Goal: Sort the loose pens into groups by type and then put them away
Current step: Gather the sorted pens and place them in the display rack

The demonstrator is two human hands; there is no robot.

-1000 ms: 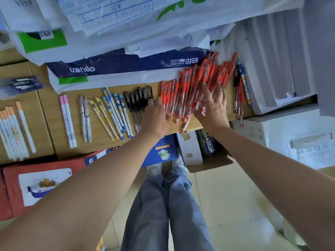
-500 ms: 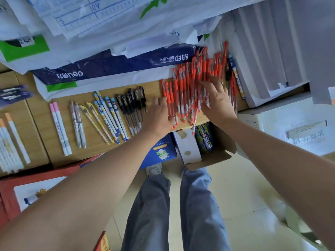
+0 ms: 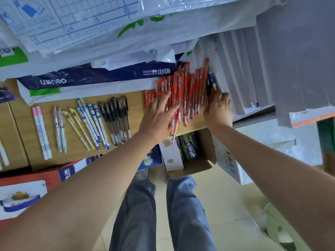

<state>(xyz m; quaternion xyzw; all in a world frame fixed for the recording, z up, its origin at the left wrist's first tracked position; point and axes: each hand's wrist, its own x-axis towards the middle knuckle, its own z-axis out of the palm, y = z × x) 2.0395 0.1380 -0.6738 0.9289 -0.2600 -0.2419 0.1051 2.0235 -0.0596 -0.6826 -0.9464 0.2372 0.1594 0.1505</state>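
Head view: the red pens [image 3: 184, 91] lie heaped on the desk [image 3: 137, 109] at 12 o'clock. The left grip [image 3: 157, 113] lies flat and open on them. The right grip [image 3: 217, 109] curls at the heap's 3 o'clock; I cannot tell whether it holds anything. Squeezing the heap could knock the overhanging pen [image 3: 174, 134] at 6 o'clock into the carton [image 3: 192, 167].

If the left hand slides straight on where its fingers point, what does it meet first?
The red pens: the left hand lies flat on the pile's near-left side and would likely push deeper into it.
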